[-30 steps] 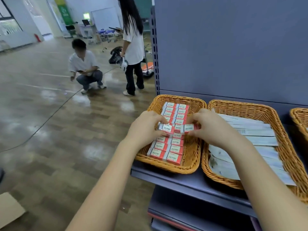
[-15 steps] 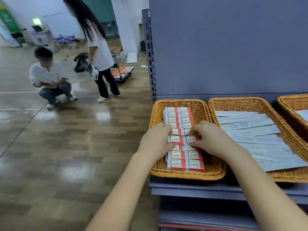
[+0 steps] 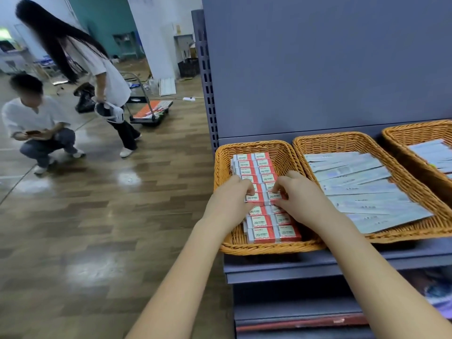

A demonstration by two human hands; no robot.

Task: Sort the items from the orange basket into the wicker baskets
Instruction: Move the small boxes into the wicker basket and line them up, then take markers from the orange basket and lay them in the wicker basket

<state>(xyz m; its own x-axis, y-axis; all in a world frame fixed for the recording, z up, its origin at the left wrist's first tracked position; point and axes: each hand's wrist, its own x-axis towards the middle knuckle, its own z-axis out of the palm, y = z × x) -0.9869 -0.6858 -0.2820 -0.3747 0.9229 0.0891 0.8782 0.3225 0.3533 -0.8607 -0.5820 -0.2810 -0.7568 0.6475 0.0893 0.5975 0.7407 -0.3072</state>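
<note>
A wicker basket point(image 3: 288, 248) on the grey shelf holds two rows of small red and white boxes marked 2B point(image 3: 263, 234). My left hand point(image 3: 230, 199) pinches one box point(image 3: 254, 197) in the left row, midway along the basket. Beside it, my right hand point(image 3: 302, 198) pinches a box point(image 3: 274, 195) in the right row. Both hands lie over the middle of the rows and hide the boxes beneath them. The orange basket is not in view.
To the right a second wicker basket point(image 3: 415, 234) holds long pale packets point(image 3: 362, 189), and a third basket point(image 3: 401, 133) shows at the right edge. A grey back panel point(image 3: 318, 69) rises behind. On the floor at left one person point(image 3: 34, 123) crouches, another person point(image 3: 102, 74) stands by a flat trolley point(image 3: 151, 113).
The view has swung right and down, closer to the shelf. Both hands have stayed on the middle boxes and lowered them into the rows. The standing person has stepped nearer.
</note>
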